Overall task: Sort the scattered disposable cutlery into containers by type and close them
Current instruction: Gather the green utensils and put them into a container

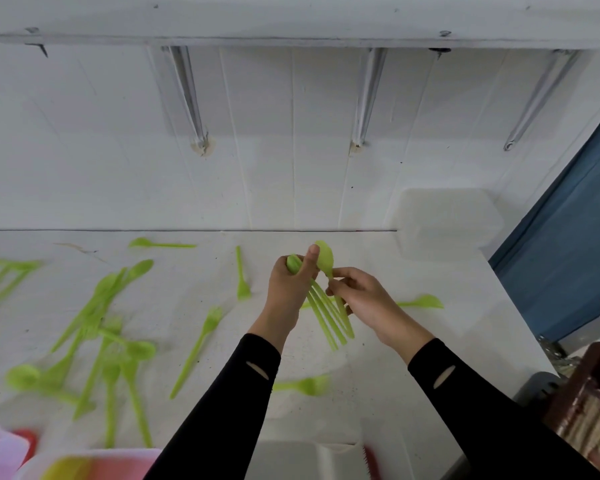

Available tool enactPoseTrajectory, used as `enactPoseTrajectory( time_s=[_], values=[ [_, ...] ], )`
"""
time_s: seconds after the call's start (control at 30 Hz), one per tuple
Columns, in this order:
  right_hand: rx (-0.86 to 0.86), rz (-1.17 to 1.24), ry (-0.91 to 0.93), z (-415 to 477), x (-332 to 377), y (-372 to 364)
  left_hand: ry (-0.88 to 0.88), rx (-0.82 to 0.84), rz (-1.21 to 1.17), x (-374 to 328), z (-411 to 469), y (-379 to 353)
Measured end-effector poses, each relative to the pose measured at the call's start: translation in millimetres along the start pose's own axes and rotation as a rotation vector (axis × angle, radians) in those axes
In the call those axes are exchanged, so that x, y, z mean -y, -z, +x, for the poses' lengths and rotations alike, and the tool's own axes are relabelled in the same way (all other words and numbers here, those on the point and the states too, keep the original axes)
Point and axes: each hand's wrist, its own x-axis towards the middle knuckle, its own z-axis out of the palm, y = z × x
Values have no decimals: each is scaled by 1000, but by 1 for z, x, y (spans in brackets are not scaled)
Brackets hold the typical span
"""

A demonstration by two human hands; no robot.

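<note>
Two hands gather green plastic cutlery above a littered white table (378,393).

Loose forks and spoons (101,323) lie thickest at left; a white container (444,223) stands back right, and blurred pink tubs (94,465) sit at the near edge. The left hand (291,289) clenches a bunch of cutlery (329,320), its handles fanning toward the person. The right hand (364,303) pinches a spoon (324,259) by its handle beside that bunch, bowl upward.

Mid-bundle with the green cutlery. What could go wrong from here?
1. The bundle fans out below the left hand, whose grip holds only its top; pieces may slip as the right hand adds the held spoon.
2. The loose spoon near the table's right edge could be swept off by the right sleeve.
3. Same-green forks and spoons overlap in the pile; mis-sorting is possible.
</note>
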Motion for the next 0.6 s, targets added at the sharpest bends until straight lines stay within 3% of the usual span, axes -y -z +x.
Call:
enactPoseTrajectory(
  time_s=[0.17, 0.3, 0.47, 0.6],
  values=[
    [42, -78, 57, -1, -1, 0, 54, -22, -181, -1, 0, -2],
    [79, -194, 64, -2, -3, 0, -10, -25, -227, -11, -10, -4],
    [93, -157, 34, -5, -4, -11, -107, -134, -411, -45, -20, 14],
    [141, -215, 27, -5, -14, -20, -254, -142, -327, -61, -29, 66]
  ],
)
